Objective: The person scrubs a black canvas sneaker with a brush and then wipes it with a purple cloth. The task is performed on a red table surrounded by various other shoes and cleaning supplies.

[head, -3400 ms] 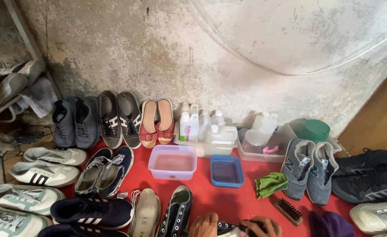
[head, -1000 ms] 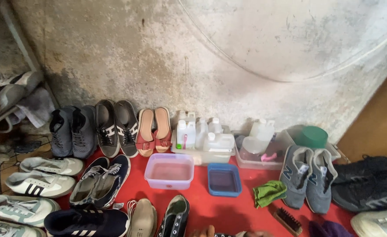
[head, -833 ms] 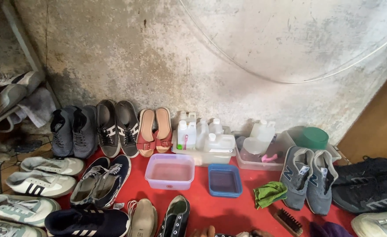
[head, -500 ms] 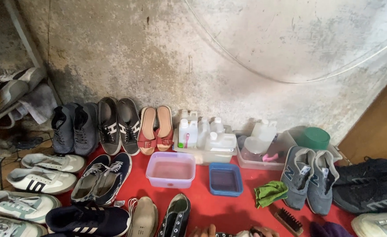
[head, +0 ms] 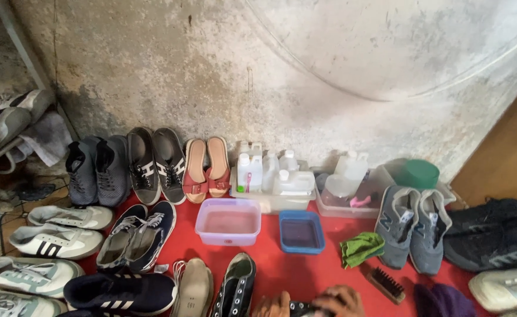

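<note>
While both hands sit at the bottom edge, the left hand point(head: 274, 306) and right hand point(head: 339, 299) grip a dark shoe point(head: 301, 307) between them, just below the blue tub point(head: 301, 233) and beside the brush point(head: 384, 283).

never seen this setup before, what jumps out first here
The red mat crowded with shoes strikes first, with red sandals upright against the stained wall. In the middle sit a clear tub and a blue tub, with white bottles behind them. At the bottom edge, the left hand and right hand touch a dark shoe.
</note>
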